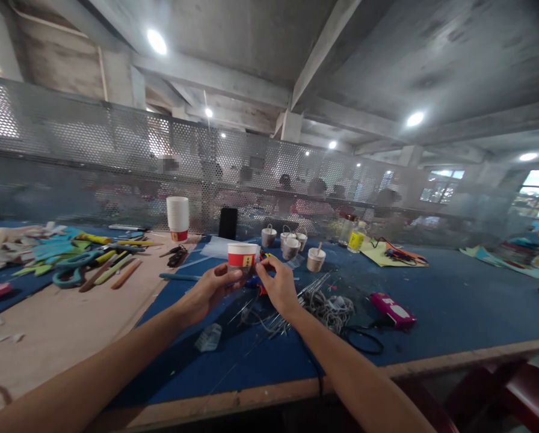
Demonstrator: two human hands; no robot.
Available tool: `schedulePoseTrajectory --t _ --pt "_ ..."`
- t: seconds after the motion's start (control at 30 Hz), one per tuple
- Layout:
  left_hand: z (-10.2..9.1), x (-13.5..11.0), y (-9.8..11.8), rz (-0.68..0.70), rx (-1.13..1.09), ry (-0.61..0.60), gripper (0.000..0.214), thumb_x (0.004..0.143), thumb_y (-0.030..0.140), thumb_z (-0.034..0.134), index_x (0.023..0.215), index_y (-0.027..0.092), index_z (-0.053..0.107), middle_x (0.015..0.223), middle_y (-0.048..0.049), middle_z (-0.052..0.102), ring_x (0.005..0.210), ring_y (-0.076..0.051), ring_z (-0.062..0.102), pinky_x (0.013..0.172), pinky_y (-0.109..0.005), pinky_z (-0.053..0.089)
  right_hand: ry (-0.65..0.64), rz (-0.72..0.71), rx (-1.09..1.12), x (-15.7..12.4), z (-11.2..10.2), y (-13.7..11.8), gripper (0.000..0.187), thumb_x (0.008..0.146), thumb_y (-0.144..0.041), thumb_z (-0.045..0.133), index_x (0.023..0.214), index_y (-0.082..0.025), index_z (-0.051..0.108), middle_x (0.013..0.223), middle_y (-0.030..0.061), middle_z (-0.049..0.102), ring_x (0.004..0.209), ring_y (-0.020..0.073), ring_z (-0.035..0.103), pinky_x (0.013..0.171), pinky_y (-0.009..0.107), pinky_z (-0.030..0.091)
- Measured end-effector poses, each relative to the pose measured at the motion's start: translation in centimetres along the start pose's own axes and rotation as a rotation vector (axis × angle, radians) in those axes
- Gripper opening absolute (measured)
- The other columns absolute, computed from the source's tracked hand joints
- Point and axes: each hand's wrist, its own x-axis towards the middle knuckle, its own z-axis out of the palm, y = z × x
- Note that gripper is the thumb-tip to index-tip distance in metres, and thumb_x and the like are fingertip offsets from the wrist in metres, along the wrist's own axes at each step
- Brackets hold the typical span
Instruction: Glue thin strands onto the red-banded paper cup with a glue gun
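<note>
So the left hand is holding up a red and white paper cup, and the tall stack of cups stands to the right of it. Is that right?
Not quite: the tall stack of cups stands to the left of the red and white paper cup held up in the left hand, as the head view shows.

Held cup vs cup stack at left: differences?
Count: the held cup is single; the cup stack is many cups nested together.
Support: the held cup is up in the left hand; the cup stack stands on the tan surface.
Look: the held cup has a grey-brown lower part under its red band; the cup stack is mostly white rims, red near the bottom.
Shared: both are upright, white and red.
</note>
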Motion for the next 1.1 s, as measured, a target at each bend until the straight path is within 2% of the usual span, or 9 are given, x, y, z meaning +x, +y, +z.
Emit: schedulePoseTrajectory --t 0.33,0.47,0.57,0.67,0.77,0.83,0.93,1.03,1.1 --pt "0.0 -0.2 0.8 -0.014 -0.084 -0.081 0.035 0.085 0.035 0.081 0.115 0.017 0.079 0.126 -0.0139 0.078 0.123 -0.029 0.069 0.112 -0.041 0.049 -0.044 0.028 0.025 0.2 0.0 0.6 0.031 0.098 -0.045 0.056 0.085 -0.021 0.069 0.086 0.0048 0.075 0.083 0.0201 0.069 0.082 0.03 0.052" --pt "-0.6 -0.1 1.2 -0.014 -0.15 -0.04 0.03 0.089 0.033 0.077 0.115 0.018 0.078 0.122 -0.0123 0.079 0.117 -0.027 0.072 0.11 -0.04 0.051 -0.231 0.065 0.114 0.0 -0.1 0.3 0.039 0.102 -0.047 0.051 0.081 -0.021 0.072 0.08 0.0024 0.075 0.078 0.0188 0.07 0.08 0.029 0.052" --pt "-1.1 0.1 1.3 -0.032 -0.206 0.017 0.026 0.09 0.029 0.076 0.113 0.018 0.076 0.12 -0.0118 0.079 0.111 -0.025 0.074 0.104 -0.037 0.055 -0.405 0.021 0.159 -0.5 0.0 -0.1 0.034 0.1 -0.045 0.058 0.082 -0.021 0.075 0.078 0.0007 0.075 0.076 0.0173 0.069 0.076 0.027 0.052" --pt "-1.2 0.1 1.6 -0.06 -0.232 0.041 0.025 0.093 0.029 0.072 0.115 0.018 0.075 0.124 -0.0113 0.077 0.105 -0.022 0.075 0.094 -0.03 0.059 -0.443 -0.12 0.033 -0.9 0.2 0.2 0.019 0.094 -0.038 0.069 0.088 -0.022 0.078 0.09 0.002 0.076 0.083 0.0171 0.069 0.079 0.027 0.05" --pt "-1.2 -0.1 2.0 -0.078 -0.232 0.028 0.028 0.093 0.027 0.072 0.119 0.018 0.074 0.131 -0.0119 0.074 0.101 -0.019 0.075 0.079 -0.024 0.06 -0.432 -0.176 -0.13 -0.9 0.3 1.1 0.023 0.094 -0.038 0.071 0.079 -0.022 0.075 0.087 0.0028 0.074 0.08 0.0173 0.068 0.077 0.028 0.048" --pt "-1.2 -0.2 2.2 -0.091 -0.238 0.028 0.031 0.09 0.028 0.076 0.119 0.019 0.075 0.13 -0.0116 0.075 0.094 -0.019 0.075 0.072 -0.023 0.06 -0.377 -0.176 -0.209 -0.6 0.2 1.5 0.025 0.094 -0.037 0.071 0.076 -0.021 0.072 0.082 0.0027 0.072 0.076 0.0174 0.066 0.075 0.028 0.047" --pt "-1.3 -0.3 2.3 -0.113 -0.243 0.045 0.032 0.087 0.031 0.079 0.118 0.022 0.076 0.121 -0.0099 0.078 0.074 -0.016 0.072 0.064 -0.025 0.06 -0.264 -0.185 -0.279 0.1 -0.4 1.5 0.011 0.095 -0.03 0.07 0.091 -0.02 0.072 0.093 0.0049 0.074 0.087 0.019 0.068 0.082 0.029 0.048" --pt "-1.3 -0.3 2.5 -0.114 -0.244 0.04 0.026 0.087 0.03 0.08 0.111 0.022 0.076 0.119 -0.0103 0.078 0.059 -0.012 0.065 0.055 -0.024 0.057 -0.224 -0.088 -0.464 1.0 -1.7 1.0 0.027 0.102 -0.038 0.059 0.085 -0.02 0.072 0.096 0.0073 0.075 0.09 0.0202 0.069 0.083 0.029 0.047" --pt "-1.2 -0.4 2.8 -0.114 -0.261 0.05 0.023 0.085 0.027 0.081 0.107 0.02 0.075 0.116 -0.0115 0.078 0.054 -0.009 0.06 0.05 -0.022 0.054 -0.294 0.046 -0.644 1.4 -2.8 0.8 0.037 0.105 -0.044 0.052 0.083 -0.021 0.072 0.093 0.0074 0.076 0.088 0.0207 0.07 0.08 0.029 0.046"
